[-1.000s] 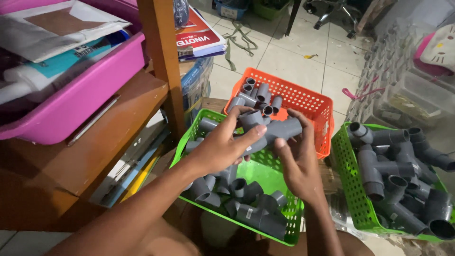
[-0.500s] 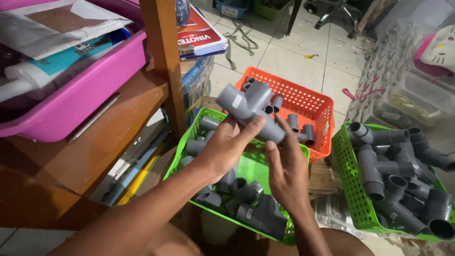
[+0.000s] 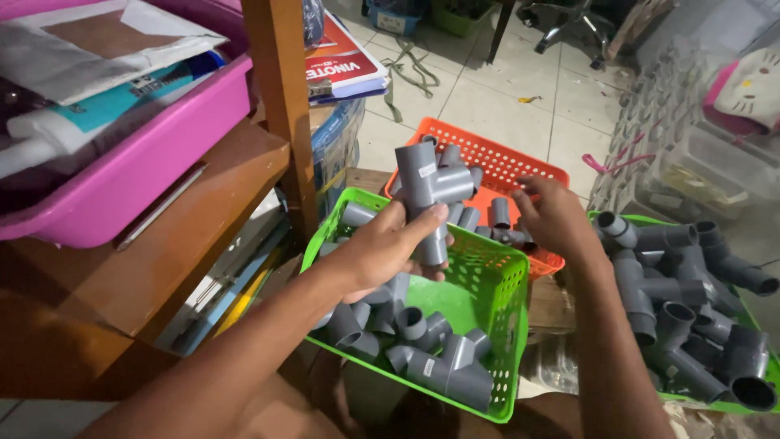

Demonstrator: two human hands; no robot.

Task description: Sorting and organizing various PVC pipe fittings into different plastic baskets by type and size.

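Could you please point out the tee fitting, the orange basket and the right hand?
tee fitting (image 3: 428, 189), head view, upper grey body.
orange basket (image 3: 520, 167), head view, far mesh wall.
right hand (image 3: 552, 215), head view, back of hand.

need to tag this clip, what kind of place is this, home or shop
Probably a home storeroom or informal workspace rather than a shop: a tiled floor, a wooden shelf bearing a pink tub of papers, and plastic baskets on the floor, such as the green basket, full of grey pipe fittings. The left hand holds a grey tee fitting.

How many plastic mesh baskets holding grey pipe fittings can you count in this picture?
3: an orange basket farthest back, a green basket in the middle below the left hand, and another green basket at the right edge, partly cut off.
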